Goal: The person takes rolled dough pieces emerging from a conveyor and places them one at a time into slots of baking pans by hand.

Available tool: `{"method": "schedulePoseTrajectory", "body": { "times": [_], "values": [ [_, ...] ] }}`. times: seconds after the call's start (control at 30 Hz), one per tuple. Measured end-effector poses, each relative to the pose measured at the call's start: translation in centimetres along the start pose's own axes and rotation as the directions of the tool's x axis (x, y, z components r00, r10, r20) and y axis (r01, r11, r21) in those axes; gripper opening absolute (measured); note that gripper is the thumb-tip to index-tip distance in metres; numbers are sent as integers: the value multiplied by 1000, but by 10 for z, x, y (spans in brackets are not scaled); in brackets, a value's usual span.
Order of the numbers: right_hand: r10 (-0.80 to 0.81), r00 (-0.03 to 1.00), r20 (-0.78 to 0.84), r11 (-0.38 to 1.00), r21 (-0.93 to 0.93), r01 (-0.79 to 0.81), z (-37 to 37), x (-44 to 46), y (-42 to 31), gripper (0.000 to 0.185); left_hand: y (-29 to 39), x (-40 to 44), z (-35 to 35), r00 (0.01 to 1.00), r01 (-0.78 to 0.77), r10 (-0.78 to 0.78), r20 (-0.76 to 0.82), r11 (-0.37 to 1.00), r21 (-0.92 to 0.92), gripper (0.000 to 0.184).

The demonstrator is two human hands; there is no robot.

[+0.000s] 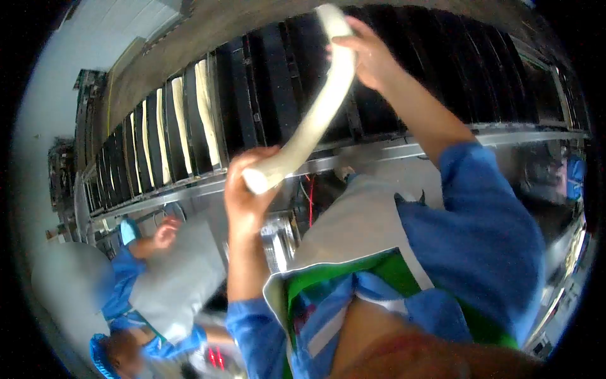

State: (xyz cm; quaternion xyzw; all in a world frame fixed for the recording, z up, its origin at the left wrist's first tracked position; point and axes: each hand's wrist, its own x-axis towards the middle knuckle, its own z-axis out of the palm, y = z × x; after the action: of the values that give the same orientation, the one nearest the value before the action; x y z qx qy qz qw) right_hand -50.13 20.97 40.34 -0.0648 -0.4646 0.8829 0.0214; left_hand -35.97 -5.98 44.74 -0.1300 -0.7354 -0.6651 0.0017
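A long, pale rope of dough [319, 117] stretches between my hands above a row of dark, narrow channels [271, 82], curving slightly. My left hand [243, 196] is closed around its near end, and the cut-looking tip shows past my fingers. Higher up, my right hand [372, 57] grips the rope close to its far end, thumb and fingers on either side. To the left, several similar dough ropes [207, 117] lie lengthwise in separate channels.
A metal rail [404, 149] runs along the channels' near edge. At the left a co-worker in a grey apron [180, 278] stands at the same line, with one hand [166, 232] near the rail. A red cable [310, 199] hangs below the rail.
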Motion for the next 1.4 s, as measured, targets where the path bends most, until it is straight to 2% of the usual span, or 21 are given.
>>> {"method": "schedulePoseTrajectory", "body": {
  "times": [0.07, 0.13, 0.17, 0.2, 0.27, 0.33, 0.47, 0.53, 0.57, 0.6, 0.67, 0.8, 0.87, 0.93, 1.03, 1.1, 1.2, 1.3, 1.33, 1.37, 1.4],
  "values": [
    [-42, 991, 126, 979, -191, 66, -16, 22, -15, 66, -15, 19, 27, 999, 27, -22, 49, 994, -107, 46],
    [91, 995, -43, 909, -405, -101, 2, 23, -54, 70, -26, 46, 64, 961, -263, 255, 106, 962, 76, 46],
    [-140, 975, -175, 769, -639, -4, -10, 48, -37, 63, -23, 58, 81, 938, -337, 297, 176, 902, 269, 44],
    [-231, 965, 125, 659, -710, 249, -40, 70, -23, 63, -22, 66, 96, 911, -408, 323, 256, 797, 446, 41],
    [-147, 969, 198, 260, -937, 231, -69, 93, -9, 56, -38, 74, 119, 806, -570, 246, 538, 564, 597, 32],
    [179, 867, 465, -240, -834, 497, -99, 95, 2, 55, -83, 67, 132, 762, -623, 114, 637, 395, 675, 32],
    [267, 824, 499, -317, -762, 565, -88, 55, 9, 43, -95, 48, 127, 835, -495, 21, 550, 467, 733, 37],
    [524, 754, 395, -261, -768, 584, -70, 36, 11, 43, -89, 37, 113, 871, -411, -14, 490, 526, 744, 39],
    [710, 602, 365, -178, -734, 655, -61, 33, 12, 45, -87, 30, 103, 896, -354, -32, 443, 551, 756, 40],
    [751, 389, 533, 26, -613, 790, -75, 40, 32, 46, -86, 20, 93, 919, -292, -53, 391, 575, 764, 42],
    [756, 226, 614, 124, -474, 872, -78, 25, 42, 47, -83, -17, 77, 968, -116, -126, 216, 540, 834, 37],
    [804, 86, 588, 87, -259, 962, -65, 29, 51, 44, -107, -120, 42, 967, 211, -235, -99, 520, 827, 38],
    [929, 190, 316, -130, -203, 971, -50, 40, 51, 41, -99, -179, 50, 883, 410, -363, -297, 288, 866, 40],
    [872, 227, 433, -120, -261, 958, -62, 65, 48, 42, -82, -234, 66, 753, 620, -444, -485, 236, 748, 40],
    [798, 235, 555, -137, -212, 968, -83, 53, 14, 44, -67, -325, 111, 635, 770, -312, -706, 185, 611, 42],
    [253, 274, 928, -156, -241, 958, -109, 42, 7, 44, -60, -381, 134, 471, 880, -313, -824, 223, 418, 42],
    [251, 651, 716, -82, -654, 752, -124, -18, -30, 32, -61, -446, 186, 204, 970, -190, -960, 175, 171, 39],
    [377, 610, 696, -288, -538, 792, -157, -77, 3, 45, -97, -517, 185, 121, 976, -22, -992, 186, 115, 39],
    [438, 561, 703, -361, -434, 825, -161, -96, 5, 49, -105, -534, 195, -71, 974, -79, -994, 212, -86, 40],
    [274, 527, 804, -387, -409, 826, -178, -100, 19, 53, -95, -526, 207, -177, 963, -66, -982, 193, -186, 42],
    [351, 590, 727, -391, -458, 798, -183, -101, 17, 52, -124, -571, 213, -264, 933, -126, -956, 219, -286, 44]
  ]
}}
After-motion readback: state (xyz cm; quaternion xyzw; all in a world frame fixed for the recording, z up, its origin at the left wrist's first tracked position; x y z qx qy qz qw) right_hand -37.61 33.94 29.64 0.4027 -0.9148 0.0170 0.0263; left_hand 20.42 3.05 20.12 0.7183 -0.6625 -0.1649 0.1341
